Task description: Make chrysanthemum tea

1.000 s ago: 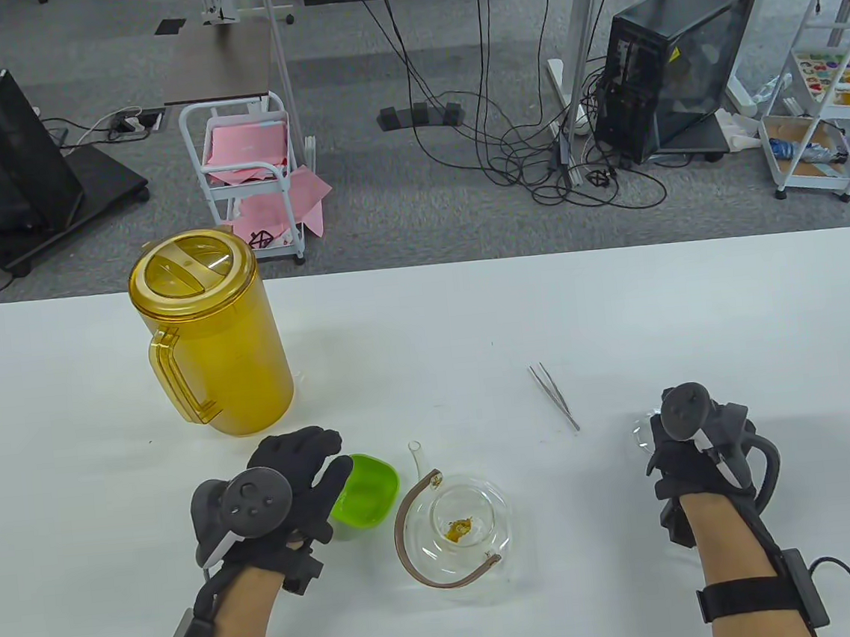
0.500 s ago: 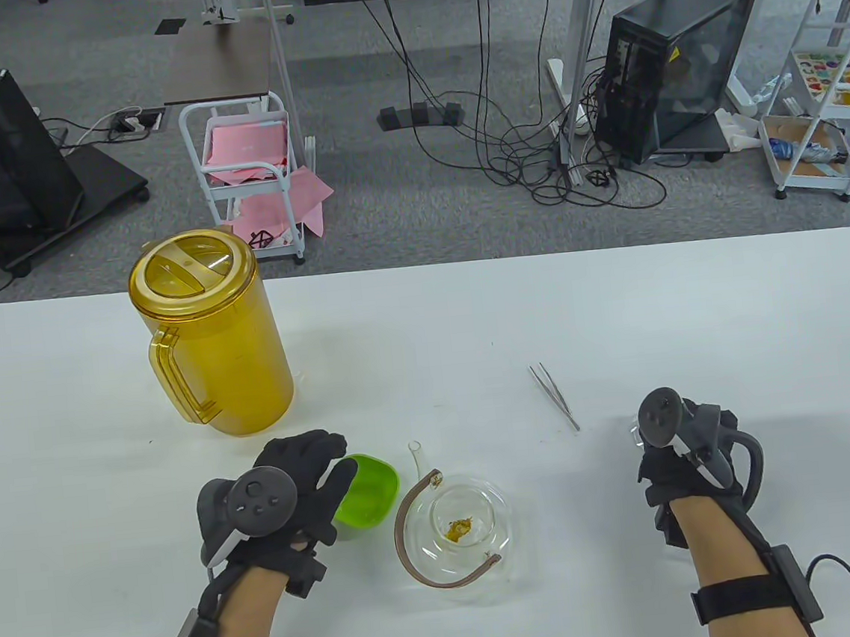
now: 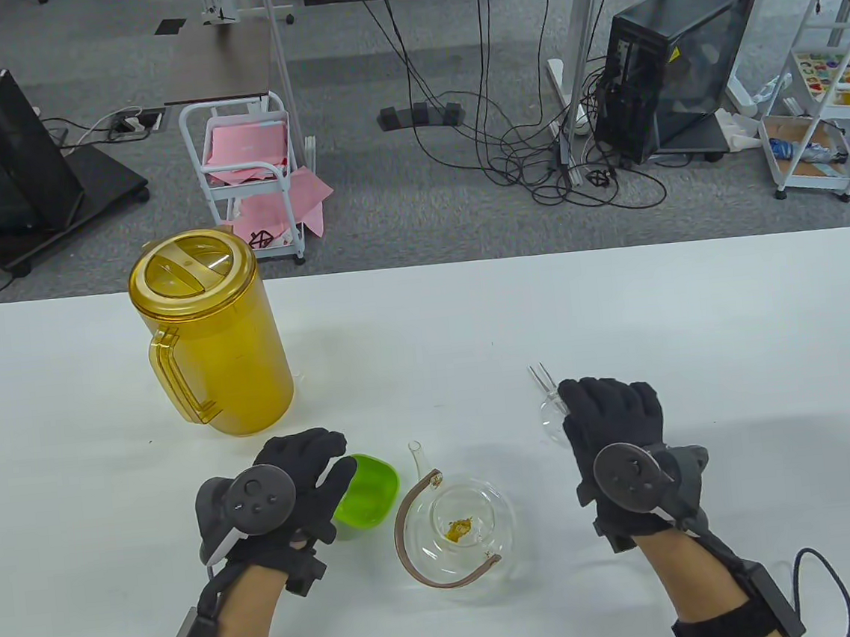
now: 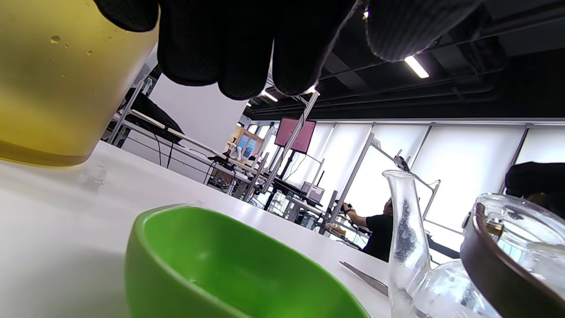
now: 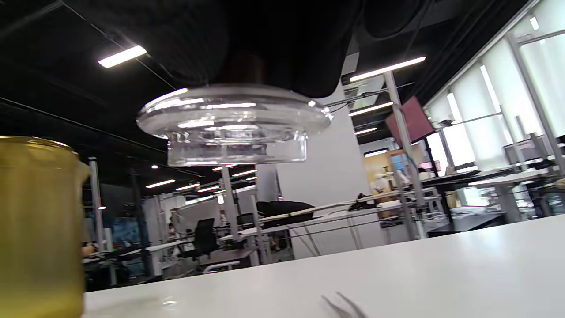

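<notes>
A glass teapot (image 3: pixel 460 529) with a brown hoop handle stands open near the table's front, yellow chrysanthemum (image 3: pixel 460 529) inside; its spout (image 4: pixel 404 234) shows in the left wrist view. My right hand (image 3: pixel 616 428) holds the round glass lid (image 5: pixel 231 126) by its knob, lifted off the table to the right of the teapot; the lid's rim (image 3: pixel 551 415) peeks out past the fingers. My left hand (image 3: pixel 312 472) hovers with relaxed fingers over the left rim of the green bowl (image 3: pixel 366 489), holding nothing. The amber pitcher (image 3: pixel 208 332) stands lidded at the back left.
Metal tweezers (image 3: pixel 540 379) lie on the table, mostly hidden under my right hand. The white table (image 3: pixel 694 307) ends at its far edge, with carts, cables and computer cases on the floor beyond.
My right hand lifted the glass lid from the right side of the table and carried it left, toward the teapot, turning palm down. The left hand barely moved.
</notes>
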{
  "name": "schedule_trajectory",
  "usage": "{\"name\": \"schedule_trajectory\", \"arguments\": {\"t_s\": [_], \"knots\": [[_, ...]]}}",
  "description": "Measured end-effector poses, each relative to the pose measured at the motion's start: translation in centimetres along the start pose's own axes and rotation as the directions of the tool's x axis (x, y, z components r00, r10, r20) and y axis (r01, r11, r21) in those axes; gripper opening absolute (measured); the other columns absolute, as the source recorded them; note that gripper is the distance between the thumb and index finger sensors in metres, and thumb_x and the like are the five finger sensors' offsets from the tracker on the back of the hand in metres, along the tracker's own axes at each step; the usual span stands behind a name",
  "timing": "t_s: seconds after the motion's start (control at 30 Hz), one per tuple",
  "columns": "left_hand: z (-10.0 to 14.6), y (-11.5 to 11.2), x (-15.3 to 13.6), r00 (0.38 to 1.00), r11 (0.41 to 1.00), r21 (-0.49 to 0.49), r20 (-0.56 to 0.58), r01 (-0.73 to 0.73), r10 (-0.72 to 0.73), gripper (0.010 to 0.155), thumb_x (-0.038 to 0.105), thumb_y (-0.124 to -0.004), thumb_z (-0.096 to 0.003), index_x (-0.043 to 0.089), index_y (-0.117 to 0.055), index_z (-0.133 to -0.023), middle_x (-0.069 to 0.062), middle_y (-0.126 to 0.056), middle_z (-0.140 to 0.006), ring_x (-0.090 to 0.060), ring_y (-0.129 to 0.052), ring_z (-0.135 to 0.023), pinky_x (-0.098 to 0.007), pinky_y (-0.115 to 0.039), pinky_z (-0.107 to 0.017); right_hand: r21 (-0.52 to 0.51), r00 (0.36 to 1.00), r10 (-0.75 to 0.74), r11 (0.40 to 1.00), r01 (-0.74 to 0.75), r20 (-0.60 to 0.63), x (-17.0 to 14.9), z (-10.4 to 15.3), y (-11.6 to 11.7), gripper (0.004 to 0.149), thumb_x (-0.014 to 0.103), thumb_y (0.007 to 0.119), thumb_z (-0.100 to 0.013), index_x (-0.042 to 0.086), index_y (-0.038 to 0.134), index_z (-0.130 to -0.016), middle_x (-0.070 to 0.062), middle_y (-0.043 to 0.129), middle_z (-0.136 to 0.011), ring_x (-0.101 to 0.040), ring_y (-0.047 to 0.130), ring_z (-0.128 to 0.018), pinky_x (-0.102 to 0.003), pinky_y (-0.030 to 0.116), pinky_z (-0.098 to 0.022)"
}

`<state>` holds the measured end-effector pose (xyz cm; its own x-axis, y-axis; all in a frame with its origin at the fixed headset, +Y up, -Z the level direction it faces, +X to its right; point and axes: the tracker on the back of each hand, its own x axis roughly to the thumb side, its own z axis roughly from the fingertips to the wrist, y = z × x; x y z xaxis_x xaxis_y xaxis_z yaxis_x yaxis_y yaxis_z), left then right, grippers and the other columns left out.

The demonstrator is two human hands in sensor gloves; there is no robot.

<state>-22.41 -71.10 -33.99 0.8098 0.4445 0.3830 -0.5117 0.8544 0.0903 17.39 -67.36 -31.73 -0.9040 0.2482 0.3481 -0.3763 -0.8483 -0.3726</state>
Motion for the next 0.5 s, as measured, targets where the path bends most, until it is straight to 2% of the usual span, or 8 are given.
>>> {"name": "schedule_trajectory", "arguments": {"t_s": [0.13,0.33,0.5], "knots": [[0.0,-0.1,0.1,1.000,1.000,-0.008,0.004,0.004,-0.004,0.057,0.059,-0.071,-0.0568,0.022,-0.077,-0.100,-0.013,-0.083,-0.105,-0.044,-0.075,-0.094,-0.068,-0.049,-0.075,0.039,0.985,-0.073,0.997,0.068,0.156,3.3,0.8,0.7,0.050,0.035,0.072,-0.058,0.023,0.069,-0.107,-0.008,0.070,-0.107,-0.037,0.073,-0.100,-0.068,0.045,-0.076],[0.0,0.0,0.1,1.000,1.000,-0.003,0.010,-0.005,0.005,0.058,0.059,-0.071,-0.0564,0.022,-0.077,-0.100,-0.013,-0.082,-0.105,-0.044,-0.075,-0.094,-0.068,-0.048,-0.075,0.096,0.938,-0.156,0.987,0.133,0.310,7.4,2.3,0.9,0.050,0.035,0.073,-0.058,0.024,0.070,-0.106,-0.008,0.072,-0.106,-0.037,0.076,-0.099,-0.067,0.047,-0.075],[-0.1,-0.2,0.1,1.000,1.000,-0.014,0.010,0.008,-0.008,0.058,0.059,-0.071,-0.0565,0.023,-0.077,-0.101,-0.013,-0.082,-0.106,-0.044,-0.074,-0.095,-0.068,-0.048,-0.075,0.139,0.918,-0.117,0.988,0.069,0.378,9.4,3.2,2.3,0.050,0.035,0.074,-0.057,0.025,0.072,-0.106,-0.007,0.072,-0.106,-0.036,0.076,-0.100,-0.067,0.048,-0.075]]}}
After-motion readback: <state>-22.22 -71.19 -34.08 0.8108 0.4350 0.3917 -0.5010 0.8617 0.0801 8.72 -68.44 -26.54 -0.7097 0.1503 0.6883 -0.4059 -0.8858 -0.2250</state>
